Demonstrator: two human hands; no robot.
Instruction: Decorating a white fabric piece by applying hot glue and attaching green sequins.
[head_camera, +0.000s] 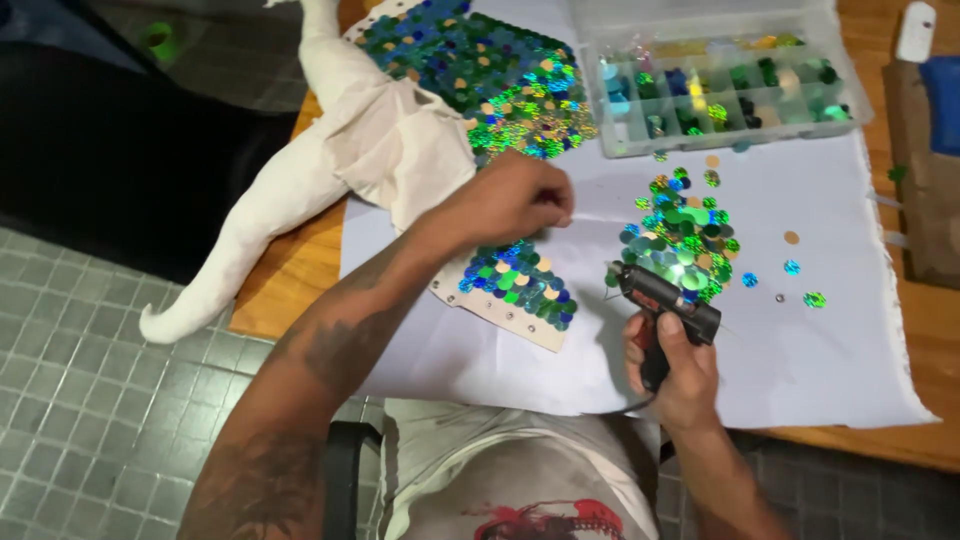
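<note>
Right hand (672, 368) grips a black glue gun (660, 300) beside the sequin pile (680, 235).
Left hand (515, 200), fingers pinched shut, hovers just above the sequinned strip (515, 290), left of that pile.

One head-worn view — looking steeply down, close over the table (300, 270) edge.

Greens, blues and gold on white

We see iridescent green-blue sequins (683, 235) scaled over the tan panel (512, 290) – a black glue gun (665, 298), white paper (800, 340), orange-brown bench (285, 275), grey-tiled floor (90, 400).
</note>
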